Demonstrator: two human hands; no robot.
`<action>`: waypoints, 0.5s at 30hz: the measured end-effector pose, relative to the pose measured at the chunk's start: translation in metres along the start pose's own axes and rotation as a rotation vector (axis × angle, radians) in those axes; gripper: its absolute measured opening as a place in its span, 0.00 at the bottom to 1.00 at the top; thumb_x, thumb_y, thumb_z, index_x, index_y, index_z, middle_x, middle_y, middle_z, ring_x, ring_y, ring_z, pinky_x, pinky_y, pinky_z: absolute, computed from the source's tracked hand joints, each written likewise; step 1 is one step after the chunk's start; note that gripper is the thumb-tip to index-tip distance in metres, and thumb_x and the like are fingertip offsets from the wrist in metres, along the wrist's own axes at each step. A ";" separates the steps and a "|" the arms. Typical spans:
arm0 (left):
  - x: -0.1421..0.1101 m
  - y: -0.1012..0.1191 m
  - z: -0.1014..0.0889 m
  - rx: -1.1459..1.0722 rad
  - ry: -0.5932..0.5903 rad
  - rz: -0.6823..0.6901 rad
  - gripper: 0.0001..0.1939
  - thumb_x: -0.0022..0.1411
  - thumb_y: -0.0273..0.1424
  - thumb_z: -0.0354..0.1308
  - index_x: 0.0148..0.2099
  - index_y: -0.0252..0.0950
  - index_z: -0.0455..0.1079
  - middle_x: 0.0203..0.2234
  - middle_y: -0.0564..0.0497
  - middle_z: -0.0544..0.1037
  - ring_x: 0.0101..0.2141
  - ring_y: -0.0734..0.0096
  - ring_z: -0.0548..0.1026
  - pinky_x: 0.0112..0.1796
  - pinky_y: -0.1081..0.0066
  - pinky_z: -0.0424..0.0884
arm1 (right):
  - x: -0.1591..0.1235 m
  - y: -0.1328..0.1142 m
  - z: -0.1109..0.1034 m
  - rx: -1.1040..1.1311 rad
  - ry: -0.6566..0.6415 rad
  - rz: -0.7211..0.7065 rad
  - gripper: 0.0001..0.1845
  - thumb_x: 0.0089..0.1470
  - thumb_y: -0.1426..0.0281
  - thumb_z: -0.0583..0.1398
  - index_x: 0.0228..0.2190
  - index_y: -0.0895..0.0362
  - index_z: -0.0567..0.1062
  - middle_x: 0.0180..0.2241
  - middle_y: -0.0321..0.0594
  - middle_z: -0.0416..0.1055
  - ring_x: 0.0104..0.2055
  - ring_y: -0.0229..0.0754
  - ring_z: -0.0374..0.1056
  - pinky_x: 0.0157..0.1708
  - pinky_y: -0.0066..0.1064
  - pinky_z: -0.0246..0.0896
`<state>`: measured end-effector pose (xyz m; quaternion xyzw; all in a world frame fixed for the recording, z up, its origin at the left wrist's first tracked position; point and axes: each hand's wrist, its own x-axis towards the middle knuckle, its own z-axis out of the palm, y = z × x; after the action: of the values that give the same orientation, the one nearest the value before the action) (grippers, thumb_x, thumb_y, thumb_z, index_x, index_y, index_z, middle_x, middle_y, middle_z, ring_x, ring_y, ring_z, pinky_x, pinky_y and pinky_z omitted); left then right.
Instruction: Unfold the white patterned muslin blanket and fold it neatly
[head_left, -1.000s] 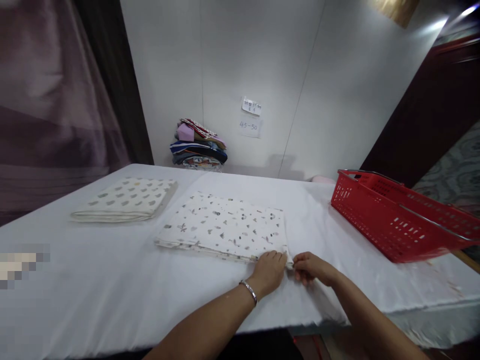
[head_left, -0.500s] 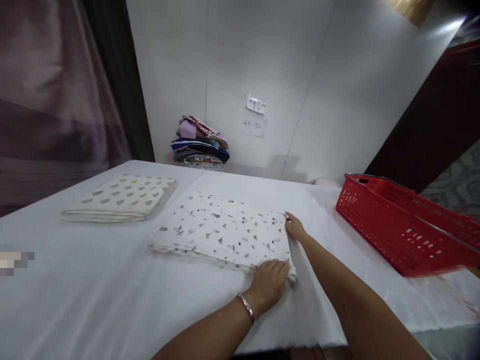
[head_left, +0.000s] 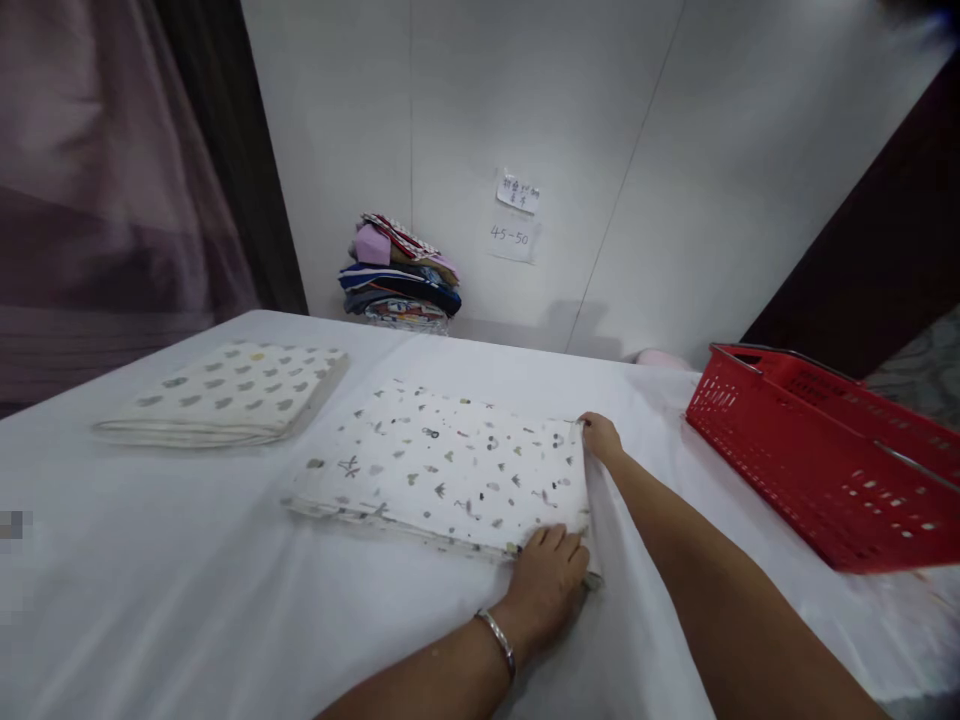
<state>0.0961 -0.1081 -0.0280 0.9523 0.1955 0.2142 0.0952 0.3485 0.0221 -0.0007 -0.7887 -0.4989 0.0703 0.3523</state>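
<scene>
A folded white cloth (head_left: 457,465) with small grey and green prints lies flat in front of me, in several layers. My left hand (head_left: 549,583), with a silver bracelet at the wrist, grips its near right corner; the fingers rest on top and the thumb is hidden. At the far right corner my right hand (head_left: 602,437) pinches the edge between thumb and fingers. Further left lies a second folded cloth (head_left: 240,385), cream with grey leaf-like shapes, touched by neither hand.
A red plastic basket (head_left: 802,470) stands on the right of the white-covered table (head_left: 187,560). Against the wall at the back is a pile of folded fabrics (head_left: 401,280). Paper notes (head_left: 514,235) are stuck to the wall. A mauve curtain (head_left: 97,180) hangs at the left.
The view has shifted slightly. Both hands stay at the same corners of the printed cloth. Beside my right forearm, the white table cover now rises in a fold.
</scene>
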 end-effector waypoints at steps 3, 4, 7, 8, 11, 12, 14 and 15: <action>0.002 -0.001 0.000 -0.008 0.017 0.020 0.04 0.59 0.26 0.53 0.39 0.36 0.64 0.37 0.51 0.73 0.41 0.65 0.67 0.42 0.65 0.63 | 0.003 0.003 0.007 0.016 0.020 0.005 0.15 0.41 0.75 0.51 0.30 0.55 0.75 0.32 0.39 0.74 0.37 0.42 0.67 0.39 0.31 0.60; 0.002 -0.001 0.000 -0.011 0.028 0.027 0.04 0.60 0.26 0.53 0.39 0.36 0.63 0.37 0.52 0.72 0.40 0.66 0.67 0.41 0.66 0.62 | 0.002 0.004 0.010 0.031 0.021 0.005 0.16 0.41 0.74 0.50 0.31 0.56 0.75 0.32 0.39 0.74 0.36 0.42 0.68 0.38 0.31 0.61; 0.000 0.001 -0.001 -0.012 0.060 0.043 0.03 0.60 0.28 0.54 0.37 0.36 0.62 0.34 0.53 0.72 0.37 0.67 0.67 0.37 0.68 0.61 | -0.004 0.007 0.017 0.093 -0.021 -0.004 0.19 0.40 0.71 0.51 0.35 0.58 0.74 0.28 0.38 0.73 0.32 0.42 0.68 0.33 0.31 0.63; 0.000 0.002 -0.001 -0.011 0.072 0.053 0.03 0.60 0.29 0.54 0.36 0.36 0.62 0.33 0.53 0.72 0.36 0.68 0.67 0.36 0.68 0.61 | -0.006 0.008 0.017 0.115 -0.049 -0.012 0.21 0.38 0.70 0.51 0.36 0.58 0.74 0.26 0.37 0.73 0.30 0.42 0.68 0.31 0.31 0.63; -0.001 0.003 0.001 -0.004 0.110 0.081 0.05 0.60 0.30 0.54 0.35 0.36 0.61 0.31 0.54 0.72 0.34 0.68 0.67 0.35 0.67 0.60 | -0.007 0.012 0.014 0.180 -0.134 -0.066 0.22 0.34 0.70 0.53 0.34 0.58 0.75 0.25 0.37 0.74 0.31 0.43 0.69 0.32 0.32 0.63; -0.001 0.003 0.003 0.000 0.119 0.085 0.05 0.59 0.30 0.54 0.35 0.35 0.61 0.31 0.54 0.72 0.34 0.69 0.67 0.34 0.67 0.59 | -0.004 0.013 0.013 0.200 -0.145 -0.083 0.20 0.33 0.69 0.53 0.32 0.58 0.76 0.26 0.39 0.75 0.32 0.44 0.69 0.32 0.32 0.63; 0.000 0.002 0.006 0.006 0.128 0.079 0.06 0.58 0.31 0.55 0.34 0.35 0.60 0.31 0.54 0.72 0.33 0.69 0.67 0.32 0.68 0.58 | 0.004 0.018 0.012 0.240 -0.104 -0.076 0.18 0.33 0.67 0.54 0.29 0.59 0.77 0.26 0.41 0.75 0.31 0.46 0.69 0.31 0.32 0.62; 0.000 0.001 0.008 0.008 0.128 0.073 0.07 0.58 0.31 0.56 0.33 0.35 0.60 0.31 0.54 0.72 0.33 0.70 0.68 0.31 0.68 0.58 | 0.009 0.020 0.012 0.239 -0.086 -0.062 0.18 0.33 0.66 0.55 0.28 0.59 0.77 0.25 0.42 0.75 0.30 0.46 0.69 0.30 0.32 0.62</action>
<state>0.1004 -0.1093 -0.0353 0.9435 0.1671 0.2773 0.0706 0.3619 0.0301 -0.0205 -0.7218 -0.5256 0.1521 0.4238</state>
